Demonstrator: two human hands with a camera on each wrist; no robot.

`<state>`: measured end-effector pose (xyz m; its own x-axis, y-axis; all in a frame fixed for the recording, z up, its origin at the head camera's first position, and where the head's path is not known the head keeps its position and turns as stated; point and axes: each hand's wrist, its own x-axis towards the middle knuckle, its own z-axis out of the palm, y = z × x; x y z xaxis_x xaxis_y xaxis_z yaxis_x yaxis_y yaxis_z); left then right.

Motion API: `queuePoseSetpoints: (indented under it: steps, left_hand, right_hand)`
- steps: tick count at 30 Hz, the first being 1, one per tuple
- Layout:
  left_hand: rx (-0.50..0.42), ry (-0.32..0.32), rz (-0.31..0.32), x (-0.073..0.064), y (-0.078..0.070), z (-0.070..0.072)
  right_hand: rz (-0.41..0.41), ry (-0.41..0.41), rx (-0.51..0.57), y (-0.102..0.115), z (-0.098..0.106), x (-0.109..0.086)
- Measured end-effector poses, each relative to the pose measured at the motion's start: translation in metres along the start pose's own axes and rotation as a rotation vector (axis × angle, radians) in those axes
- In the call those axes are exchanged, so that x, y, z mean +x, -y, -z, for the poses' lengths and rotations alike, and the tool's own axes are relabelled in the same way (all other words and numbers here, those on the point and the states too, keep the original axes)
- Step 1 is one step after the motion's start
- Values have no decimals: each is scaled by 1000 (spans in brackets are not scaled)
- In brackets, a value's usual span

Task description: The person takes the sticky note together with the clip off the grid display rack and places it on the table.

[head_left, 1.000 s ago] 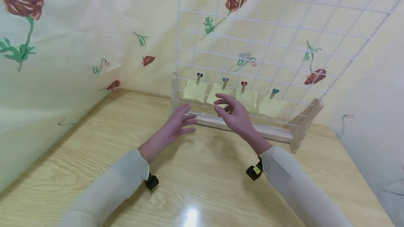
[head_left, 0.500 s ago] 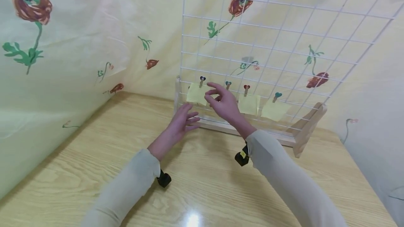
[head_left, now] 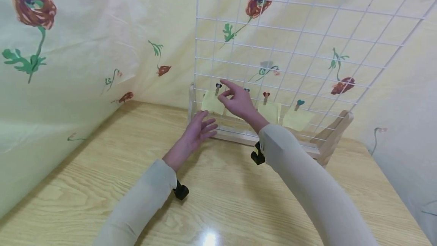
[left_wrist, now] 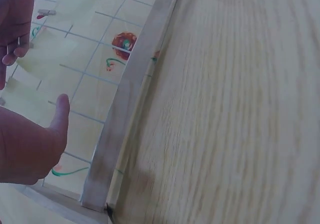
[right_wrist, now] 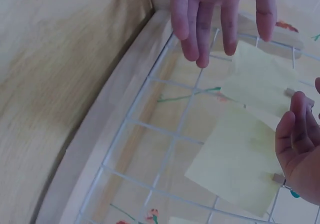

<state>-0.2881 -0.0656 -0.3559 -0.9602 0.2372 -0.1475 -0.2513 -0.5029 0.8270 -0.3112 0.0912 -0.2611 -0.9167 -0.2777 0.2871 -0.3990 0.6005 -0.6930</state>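
My right hand [head_left: 239,101] hovers over the lower left of a white wire grid [head_left: 290,54], index finger stretched out. Its fingertips are beside a small wooden clothespin with a dark heart [head_left: 218,87], which clips the leftmost yellow paper note [head_left: 212,102] to the grid. In the right wrist view, that hand [right_wrist: 302,151] has its fingers partly bent close to a clothespin [right_wrist: 300,96]. My left hand [head_left: 195,132] is held low before the same note, fingers spread and holding nothing. The second note [head_left: 233,114] is mostly hidden behind my right hand.
Further right hang a note [head_left: 269,113] under a red-heart clothespin [head_left: 266,97] and another note [head_left: 297,119] under a green-heart one [head_left: 299,104]. A wooden stand [head_left: 336,134] supports the grid on the wood-grain table [head_left: 218,193]. Flowered cloth [head_left: 78,48] covers the walls.
My right hand has moved left and slightly up, from the second note to the leftmost clothespin, its index finger straightening. My left hand has stayed near the first note, with small shifts.
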Motion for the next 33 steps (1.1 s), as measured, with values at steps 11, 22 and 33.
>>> queuePoseSetpoints:
  steps: [11, 22, 33]
  left_hand:
    - [-194, 6, -28, 12, 1, -3]
    - [-237, -81, -48, 18, 3, -8]
    - [-218, -169, -56, 21, 4, -12]
  right_hand:
    - [-38, 38, -117, 8, -2, 16]
    - [-69, -18, -72, 9, -7, 18]
    - [-106, -95, -59, 9, -10, 19]
